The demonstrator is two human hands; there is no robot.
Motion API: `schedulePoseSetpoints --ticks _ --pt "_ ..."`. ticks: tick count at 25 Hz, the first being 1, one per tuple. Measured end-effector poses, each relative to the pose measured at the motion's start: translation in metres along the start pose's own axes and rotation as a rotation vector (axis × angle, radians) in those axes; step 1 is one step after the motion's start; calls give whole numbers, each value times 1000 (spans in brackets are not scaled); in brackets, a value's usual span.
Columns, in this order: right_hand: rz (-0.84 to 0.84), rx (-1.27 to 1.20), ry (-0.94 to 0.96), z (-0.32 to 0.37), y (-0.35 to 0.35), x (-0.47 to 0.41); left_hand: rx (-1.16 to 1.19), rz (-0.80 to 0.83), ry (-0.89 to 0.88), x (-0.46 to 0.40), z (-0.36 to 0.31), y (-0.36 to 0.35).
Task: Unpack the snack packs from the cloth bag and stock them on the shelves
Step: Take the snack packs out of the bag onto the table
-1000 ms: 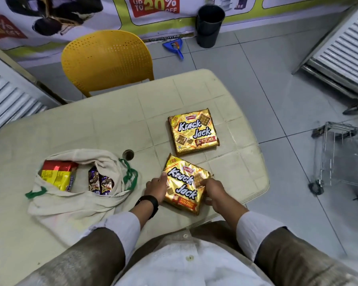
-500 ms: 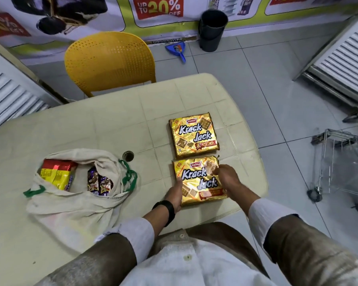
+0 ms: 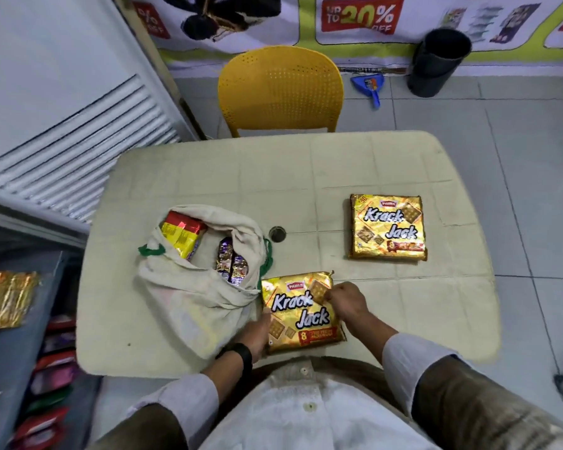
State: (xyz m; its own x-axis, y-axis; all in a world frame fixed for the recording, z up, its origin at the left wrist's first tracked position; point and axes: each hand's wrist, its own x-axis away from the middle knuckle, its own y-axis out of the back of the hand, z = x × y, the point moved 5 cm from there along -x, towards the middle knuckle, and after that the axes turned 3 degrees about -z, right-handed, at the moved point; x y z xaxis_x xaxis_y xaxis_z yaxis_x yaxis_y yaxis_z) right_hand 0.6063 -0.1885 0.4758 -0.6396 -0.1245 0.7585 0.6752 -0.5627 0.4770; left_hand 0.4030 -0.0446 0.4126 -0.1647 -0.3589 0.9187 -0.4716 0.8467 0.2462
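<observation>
Since the earlier frame you have drawn the near Krack Jack pack (image 3: 301,311) away from the far Krack Jack pack (image 3: 388,228) and toward the cloth bag (image 3: 198,280); it now lies just beside the bag's mouth, at the near edge of the tabletop (image 3: 338,164), while the far pack sits well apart on the side of the bag away from the shelves (image 3: 30,319).

What could go wrong: the foil wrap looks slick, and you hold it only by its edges. If you lift it that way it may bow or slide out, and it lies close enough to the near rim to drop into your lap or onto the floor. Swinging it toward the shelves could also catch the bag, which lies open with a red and yellow pack (image 3: 182,235) and purple packs (image 3: 230,263) showing at its mouth; a snag could spill them.

Your left hand (image 3: 255,332) curls its fingers around the pack's lower corner on the bag side. Your right hand (image 3: 348,302) has its fingers bent over the opposite edge, pinching the upper part of the wrap. Both hands grip the pack; neither is spread flat.
</observation>
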Motion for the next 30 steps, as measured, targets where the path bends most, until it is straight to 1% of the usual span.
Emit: schedulePoseSetpoints --ticks 1,2,3,4,7,9,11,13,15,16,19,21,23,25,26,27,29,30 --pt "-55 45 36 11 1 1 -121 -69 -76 21 -19 17" --pt "-125 88 97 23 1 3 -232 -168 -201 34 -37 33" --pt "-167 113 180 39 -3 6 -297 -263 -318 44 -57 53" --pt "-167 122 277 57 -15 9 -312 -340 -422 46 -74 72" --pt "1 166 530 112 -68 25 -330 -472 -644 36 -114 122" --pt "111 238 649 143 -105 35 -462 -517 -732 20 -131 150" --pt "171 337 742 166 -138 40 -661 -520 -744 3 -136 176" --pt "209 399 761 186 -168 35 -802 -518 -613 -16 -124 206" --pt "229 420 744 201 -188 25 -854 -546 -520 -19 -110 232" --pt "230 431 739 210 -199 21 -834 -559 -478 -21 -100 246" --pt "205 423 769 237 -225 9 -700 -568 -374 -33 -72 278" --pt "171 435 824 248 -250 -23 -586 -537 -288 -40 -65 290" --pt "164 488 785 250 -277 -68 -433 -494 -176 -48 -65 298" --pt "214 538 748 260 -289 -81 -248 -437 -40 -55 -64 304" --pt "251 552 740 270 -289 -74 -80 -385 32 -59 -63 305" --pt "276 570 726 281 -285 -60 134 -310 98 -64 -61 303" --pt "297 625 713 297 -280 -37 522 -134 205 -59 -65 290" --pt "288 648 718 301 -277 -31 637 -80 241 -55 -68 286"
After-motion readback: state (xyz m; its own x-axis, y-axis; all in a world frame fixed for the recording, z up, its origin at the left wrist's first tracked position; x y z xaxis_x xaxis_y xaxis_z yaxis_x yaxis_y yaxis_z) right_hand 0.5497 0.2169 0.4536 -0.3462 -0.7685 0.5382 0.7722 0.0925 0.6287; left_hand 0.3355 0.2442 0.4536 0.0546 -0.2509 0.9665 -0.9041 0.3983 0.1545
